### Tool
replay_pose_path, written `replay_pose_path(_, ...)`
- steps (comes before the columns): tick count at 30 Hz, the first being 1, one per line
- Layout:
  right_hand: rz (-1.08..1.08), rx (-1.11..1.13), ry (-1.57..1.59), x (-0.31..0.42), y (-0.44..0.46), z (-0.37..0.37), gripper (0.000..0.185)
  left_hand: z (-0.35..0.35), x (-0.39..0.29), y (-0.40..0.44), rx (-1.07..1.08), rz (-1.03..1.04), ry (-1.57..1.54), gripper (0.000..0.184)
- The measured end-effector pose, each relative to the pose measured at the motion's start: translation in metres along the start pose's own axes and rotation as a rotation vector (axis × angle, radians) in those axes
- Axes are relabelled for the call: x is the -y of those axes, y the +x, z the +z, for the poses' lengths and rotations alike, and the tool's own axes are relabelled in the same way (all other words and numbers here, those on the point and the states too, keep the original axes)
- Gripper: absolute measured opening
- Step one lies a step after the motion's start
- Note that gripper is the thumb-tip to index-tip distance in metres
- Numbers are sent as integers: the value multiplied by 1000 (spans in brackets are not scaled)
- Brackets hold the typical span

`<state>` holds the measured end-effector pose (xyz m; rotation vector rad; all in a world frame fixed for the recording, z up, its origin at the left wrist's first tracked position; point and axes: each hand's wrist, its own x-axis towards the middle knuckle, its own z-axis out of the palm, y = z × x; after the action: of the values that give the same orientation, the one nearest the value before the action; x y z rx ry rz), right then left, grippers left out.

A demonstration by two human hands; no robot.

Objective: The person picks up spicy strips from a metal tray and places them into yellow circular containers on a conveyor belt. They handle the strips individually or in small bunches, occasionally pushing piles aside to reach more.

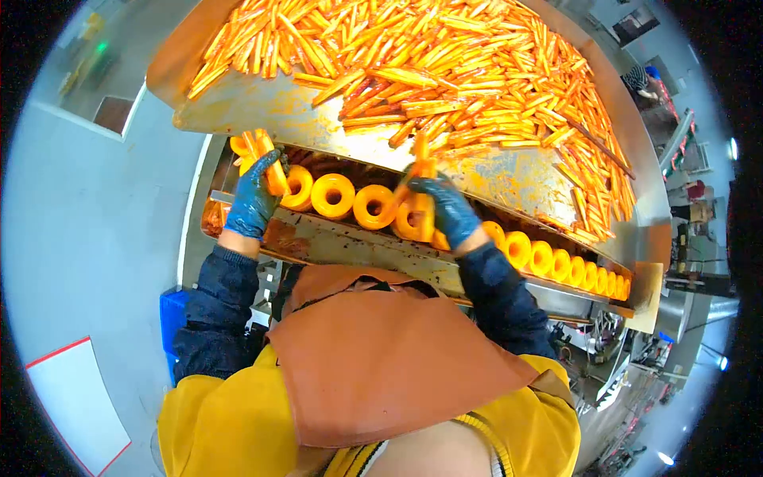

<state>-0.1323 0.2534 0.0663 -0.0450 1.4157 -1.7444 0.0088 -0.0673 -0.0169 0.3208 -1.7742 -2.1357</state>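
My left hand (pixel 253 197), in a dark blue glove, is closed around several orange food sticks (pixel 274 168) above the left end of a row of round yellow funnels (pixel 332 195) with dark holes. Near the middle of the row, my right hand (pixel 447 208), gloved the same way, grips more orange sticks (pixel 426 159), held roughly upright and slightly blurred. The right hand's sticks partly cover the funnels behind them, so I cannot tell whether they touch. Some fingertips of both hands are hidden.
A large heap of oily orange sticks (pixel 477 71) lies on a sloped metal tray (pixel 254 103) beyond the funnels. A long dark rod (pixel 600 147) rests on the heap's right side. A metal ledge (pixel 358 248) runs before the funnels. A blue crate (pixel 172 318) stands at left.
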Motion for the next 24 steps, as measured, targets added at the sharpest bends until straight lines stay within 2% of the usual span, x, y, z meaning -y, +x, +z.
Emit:
replay_pose_path(2, -146, 23, -29, -32, 34, 28, 25, -9, -4, -8, -56, -31, 25, 48)
replay_pose_path(4, -241, 37, -118, -53, 56, 49, 25, -11, -15, -13, -154, -306, -453, 50)
replay_pose_path(5, -268, 65, -147, -62, 66, 54, 25, -9, -16, -26, -62, -69, -61, 52)
replay_pose_path(6, -268, 76, -149, -69, 69, 55, 25, -8, -21, -35, -71, -64, -59, 52)
replay_pose_path(7, -228, 24, -172, -75, 69, 55, 26, -6, -31, -41, -112, 112, 276, 39)
replay_pose_path(8, -187, -27, -197, -79, 72, 53, 26, -3, -42, -46, -153, 286, 612, 34)
replay_pose_path(9, -215, -114, -308, -76, 73, 51, 26, 4, -53, -47, -346, -172, -161, 34)
replay_pose_path(10, -274, -173, -332, -74, 74, 51, 25, -1, -52, -52, -357, -170, -166, 34)
replay_pose_path(12, -404, -193, -182, -62, 66, 59, 23, -12, -47, -65, -333, -191, -162, 33)
replay_pose_path(15, -275, -172, -245, -60, 70, 74, 23, -13, -36, -73, -355, -227, -149, 33)
replay_pose_path(16, -213, -153, -455, -63, 75, 74, 25, -14, -29, -74, -381, -251, -176, 33)
replay_pose_path(17, -228, -79, -420, -72, 80, 74, 25, -33, -15, -78, -207, -257, -187, 33)
replay_pose_path(18, -241, -4, -383, -82, 85, 74, 24, -26, -24, -77, -211, -255, -188, 33)
replay_pose_path(20, -216, -30, -449, -93, 86, 65, 23, -4, -49, -71, -359, -344, -284, 36)
replay_pose_path(22, -188, -53, -520, -83, 81, 65, 22, -7, -47, -70, -383, -339, -283, 37)
replay_pose_path(24, -543, -133, -713, -71, 77, 64, 20, -13, -49, -73, -394, -442, -278, 32)
